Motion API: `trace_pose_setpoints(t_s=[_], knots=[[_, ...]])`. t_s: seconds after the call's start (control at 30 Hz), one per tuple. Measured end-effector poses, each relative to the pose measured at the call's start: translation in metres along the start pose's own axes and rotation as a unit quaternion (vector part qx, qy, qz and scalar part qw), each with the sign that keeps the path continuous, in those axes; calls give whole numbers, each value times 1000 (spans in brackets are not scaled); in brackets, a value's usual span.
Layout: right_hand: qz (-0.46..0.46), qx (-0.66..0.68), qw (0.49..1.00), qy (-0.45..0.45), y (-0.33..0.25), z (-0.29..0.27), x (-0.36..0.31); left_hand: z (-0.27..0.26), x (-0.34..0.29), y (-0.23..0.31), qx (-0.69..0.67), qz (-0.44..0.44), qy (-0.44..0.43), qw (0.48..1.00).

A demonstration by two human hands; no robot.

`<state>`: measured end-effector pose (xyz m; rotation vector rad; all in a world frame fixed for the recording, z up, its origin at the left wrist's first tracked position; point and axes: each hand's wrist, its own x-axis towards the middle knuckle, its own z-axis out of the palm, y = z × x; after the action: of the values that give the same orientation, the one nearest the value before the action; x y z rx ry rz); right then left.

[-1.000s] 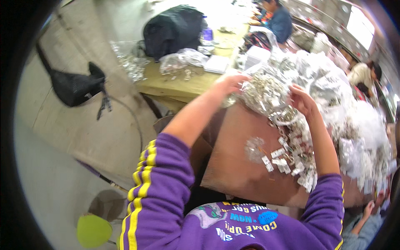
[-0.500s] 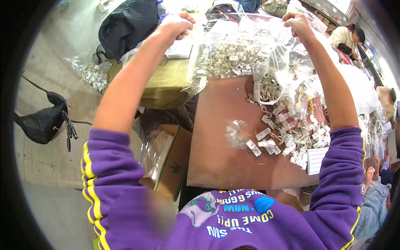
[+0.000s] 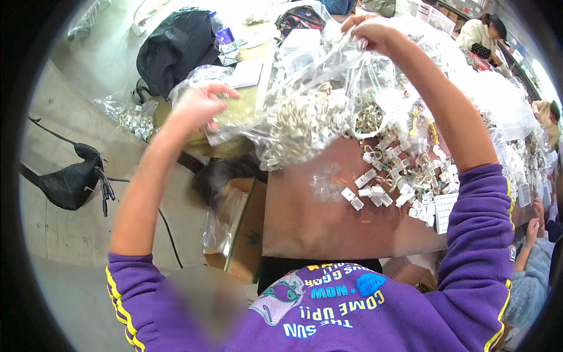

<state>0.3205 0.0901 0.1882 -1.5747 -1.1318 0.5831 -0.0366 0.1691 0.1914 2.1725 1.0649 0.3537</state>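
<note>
A large clear plastic bag (image 3: 302,126), filled with many small white connector pieces on short cables, lies slanted across the far left part of the brown table. My right hand (image 3: 369,34) is closed on the bag's upper edge, holding it raised. Beside the bag's left end, my left hand (image 3: 202,107) has its fingers apart and looks slightly blurred. It appears to hold nothing. Loose white connector pieces (image 3: 404,190) with cables are heaped on the table to the right. A small clump of clear plastic bits (image 3: 333,183) lies left of that heap.
A white perforated block (image 3: 446,212) stands near the table's front right. Left of the table is an open cardboard box (image 3: 249,234) with clear plastic inside. A black bag (image 3: 176,56) and a purple-labelled bottle (image 3: 223,34) are at the back left. Co-workers sit along the right.
My left hand has come down and nearer, its fingers now apart. My right hand has moved left with the bag's edge. The filled bag has shifted nearer and tilted to the left.
</note>
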Motion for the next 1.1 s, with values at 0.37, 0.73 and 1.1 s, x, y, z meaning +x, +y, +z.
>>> trace_pose_setpoints(t_s=[0.37,0.73,1.1], knots=[[68,74,995,-23,28,-19,-15,0,14,-5,-81,-22,-19,996],[-452,-510,731,-23,13,65,-143,7,1,-16,-203,14,-94,975],[-377,-384,840,-71,21,80,-56,116,-122,-64,-428,7,288,857]])
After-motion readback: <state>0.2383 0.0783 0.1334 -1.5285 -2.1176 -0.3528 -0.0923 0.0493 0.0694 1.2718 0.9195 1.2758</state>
